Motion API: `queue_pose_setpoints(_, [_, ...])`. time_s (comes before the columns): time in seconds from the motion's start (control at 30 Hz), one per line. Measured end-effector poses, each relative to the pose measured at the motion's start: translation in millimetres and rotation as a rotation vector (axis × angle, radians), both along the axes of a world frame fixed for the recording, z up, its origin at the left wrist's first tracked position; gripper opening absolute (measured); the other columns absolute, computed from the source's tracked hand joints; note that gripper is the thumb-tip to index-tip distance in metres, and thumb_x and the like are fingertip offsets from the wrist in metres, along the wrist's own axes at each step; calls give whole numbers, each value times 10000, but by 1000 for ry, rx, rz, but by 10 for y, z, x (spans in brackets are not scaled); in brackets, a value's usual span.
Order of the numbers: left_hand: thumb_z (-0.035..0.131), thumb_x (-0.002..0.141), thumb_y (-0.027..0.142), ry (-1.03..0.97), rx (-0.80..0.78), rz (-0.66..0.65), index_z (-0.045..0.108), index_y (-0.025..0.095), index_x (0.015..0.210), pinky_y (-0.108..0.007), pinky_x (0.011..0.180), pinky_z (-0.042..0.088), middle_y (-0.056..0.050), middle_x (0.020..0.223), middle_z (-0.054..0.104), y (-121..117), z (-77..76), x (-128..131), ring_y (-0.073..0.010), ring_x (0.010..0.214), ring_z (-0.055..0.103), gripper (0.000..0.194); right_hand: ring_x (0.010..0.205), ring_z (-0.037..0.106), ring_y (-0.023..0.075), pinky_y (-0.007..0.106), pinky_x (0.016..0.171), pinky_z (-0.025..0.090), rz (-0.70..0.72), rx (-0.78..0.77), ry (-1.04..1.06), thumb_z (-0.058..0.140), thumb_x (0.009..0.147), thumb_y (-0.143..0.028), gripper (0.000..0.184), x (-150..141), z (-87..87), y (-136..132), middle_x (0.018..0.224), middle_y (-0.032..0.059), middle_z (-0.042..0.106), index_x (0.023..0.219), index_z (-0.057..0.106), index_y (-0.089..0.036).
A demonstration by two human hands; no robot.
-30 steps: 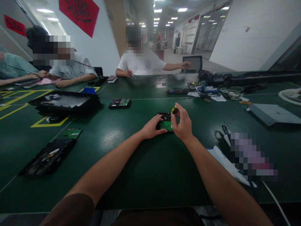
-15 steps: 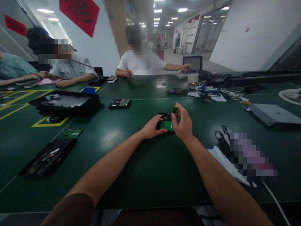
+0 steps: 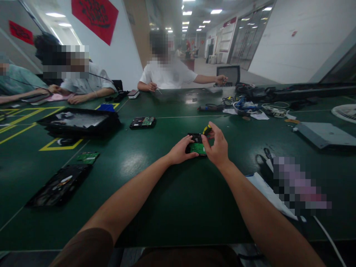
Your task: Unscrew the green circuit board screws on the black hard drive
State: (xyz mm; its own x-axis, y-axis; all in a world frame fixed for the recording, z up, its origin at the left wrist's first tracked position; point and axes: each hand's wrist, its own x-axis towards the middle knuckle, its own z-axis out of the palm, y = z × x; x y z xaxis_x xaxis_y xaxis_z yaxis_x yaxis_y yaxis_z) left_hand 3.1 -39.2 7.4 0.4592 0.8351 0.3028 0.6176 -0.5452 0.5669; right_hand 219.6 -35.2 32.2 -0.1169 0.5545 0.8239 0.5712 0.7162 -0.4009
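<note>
A hard drive [image 3: 197, 149] with a green circuit board and a black upper part lies on the table in front of me. My left hand [image 3: 182, 150] grips its left side, thumb along the near edge and fingers at the far left corner. Over the drive's right side, my right hand [image 3: 217, 145] pinches a screwdriver [image 3: 207, 129] by its black and yellow handle. The handle stands tilted above the far right corner. My fingers hide the screwdriver's tip, so whether it touches a screw cannot be made out.
Another hard drive [image 3: 142, 122] lies farther left. A black tray [image 3: 80, 120] sits beyond an opened black casing [image 3: 59, 185] and a loose green board [image 3: 88, 158]. To the right are a grey metal box [image 3: 326, 134], cables [image 3: 244, 105] and a white packet [image 3: 271, 194]. Several people sit around the table.
The screwdriver handle has turned in my right fingers, and more of its yellow shows now. My left hand and the hard drive keep their places.
</note>
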Motion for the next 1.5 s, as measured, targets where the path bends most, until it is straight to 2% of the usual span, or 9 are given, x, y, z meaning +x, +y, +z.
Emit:
queue_pose_setpoints(0.13, [795, 840, 553, -6, -2, 3, 559, 181, 1393, -533, 1285, 331, -190, 1621, 458, -8, 7, 5, -335, 1585, 322, 707, 1099, 700, 274, 496, 950, 632, 18, -5, 9, 521, 1037, -317, 609, 4, -1, -1, 1489, 126, 579, 1617, 335, -315])
queue_pose_setpoints(0.3, [808, 827, 537, 0, -11, 9, 568, 213, 1384, -560, 1277, 338, -162, 1621, 468, -11, 20, 6, -341, 1582, 328, 687, 1092, 689, 288, 513, 939, 630, -24, 8, -36, 575, 1021, -376, 593, 16, 34, -15, 1311, 115, 657, 1585, 398, -323])
queue_pose_setpoints(0.47, [793, 836, 561, 2, -15, 10, 557, 204, 1400, -542, 1287, 324, -164, 1640, 442, -4, 0, -2, -329, 1589, 315, 708, 1217, 651, 299, 522, 1004, 602, -10, 19, -39, 483, 1054, -323, 602, 2, 53, -31, 1438, 136, 610, 1633, 321, -298])
queue_pose_setpoints(0.6, [801, 828, 563, 2, -3, 7, 561, 190, 1394, -528, 1289, 327, -176, 1625, 457, 11, -17, -4, -328, 1585, 325, 719, 1119, 684, 284, 500, 932, 634, -19, 15, -21, 542, 1038, -341, 576, 5, 61, -37, 1373, 126, 641, 1593, 395, -305])
queue_pose_setpoints(0.7, [808, 822, 560, 2, -9, 12, 568, 205, 1385, -543, 1282, 334, -166, 1621, 466, 12, -10, 1, -334, 1582, 330, 707, 1123, 689, 284, 508, 948, 633, -17, 10, -23, 561, 1030, -350, 550, 9, 69, -43, 1336, 106, 664, 1565, 438, -327])
queue_pose_setpoints(0.8, [798, 832, 561, 1, -15, 13, 568, 204, 1389, -543, 1283, 328, -166, 1631, 454, 5, -3, 5, -336, 1586, 321, 700, 1179, 688, 291, 526, 987, 622, 7, 14, -26, 524, 1041, -323, 575, 3, 56, -38, 1430, 110, 635, 1600, 389, -326])
queue_pose_setpoints(0.93, [802, 825, 564, 0, -12, 15, 572, 205, 1384, -540, 1287, 323, -168, 1640, 441, 3, -7, 1, -336, 1585, 323, 703, 1142, 719, 284, 523, 983, 627, 17, -9, -2, 503, 1049, -310, 614, -5, 13, -14, 1517, 122, 587, 1635, 319, -319])
queue_pose_setpoints(1.13, [778, 846, 575, 4, -13, 9, 565, 179, 1392, -531, 1281, 335, -193, 1629, 448, -11, 20, -2, -338, 1586, 319, 708, 1109, 713, 282, 500, 922, 646, 8, -8, 14, 578, 1026, -347, 579, 12, 4, 3, 1430, 107, 643, 1580, 410, -324])
queue_pose_setpoints(1.5, [792, 834, 572, 2, -9, 3, 567, 186, 1388, -525, 1282, 333, -180, 1635, 445, 6, -7, -5, -336, 1586, 321, 711, 1123, 694, 283, 501, 948, 624, 14, 2, 4, 540, 1034, -326, 562, 2, 14, 1, 1424, 138, 632, 1579, 410, -278])
